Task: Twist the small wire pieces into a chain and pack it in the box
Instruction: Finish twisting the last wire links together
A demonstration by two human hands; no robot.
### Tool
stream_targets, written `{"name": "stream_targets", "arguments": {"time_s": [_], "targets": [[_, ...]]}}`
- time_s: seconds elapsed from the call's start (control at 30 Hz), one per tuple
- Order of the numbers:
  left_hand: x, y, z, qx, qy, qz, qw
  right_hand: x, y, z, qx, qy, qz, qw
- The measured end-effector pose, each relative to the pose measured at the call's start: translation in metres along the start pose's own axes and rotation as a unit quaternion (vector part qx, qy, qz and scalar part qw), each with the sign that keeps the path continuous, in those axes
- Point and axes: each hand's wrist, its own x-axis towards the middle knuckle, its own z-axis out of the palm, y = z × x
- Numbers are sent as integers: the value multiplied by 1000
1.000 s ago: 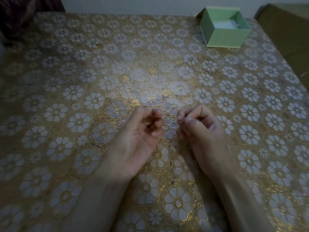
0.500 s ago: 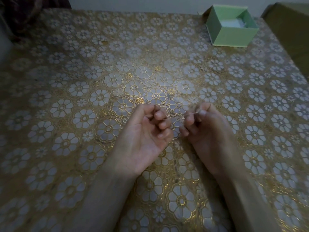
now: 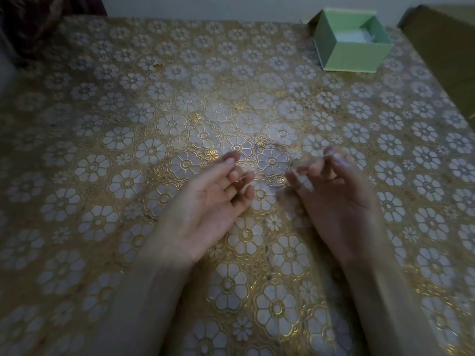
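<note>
Two hands [image 3: 267, 196] apart above table [image 3: 77, 124]; one green box [image 3: 352, 50].

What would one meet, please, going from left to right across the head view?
Dark fabric at the far corner → left hand → right hand → green box → brown cardboard box.

My left hand [image 3: 205, 201] has let go, its fingers uncurled and palm up. My right hand [image 3: 334, 191] has drawn away toward the right of the frame, widening the gap.
</note>
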Motion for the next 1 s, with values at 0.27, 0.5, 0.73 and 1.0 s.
{"name": "stream_targets", "arguments": {"time_s": [0.27, 0.5, 0.73, 1.0], "targets": [[-4, 14, -3, -13, -17, 53, 998, -1, -8, 0, 64, 38, 28, 997], [-8, 16, -4, 30, -50, 58, 997, 0, -9, 0, 80, 47, 36, 995], [-11, 14, -1, 112, -49, 72, 990, 1, -2, -4, 56, -29, 48, 997], [-12, 10, 1, 239, -21, 93, 966, 2, 3, -3, 49, -47, 43, 997]]}}
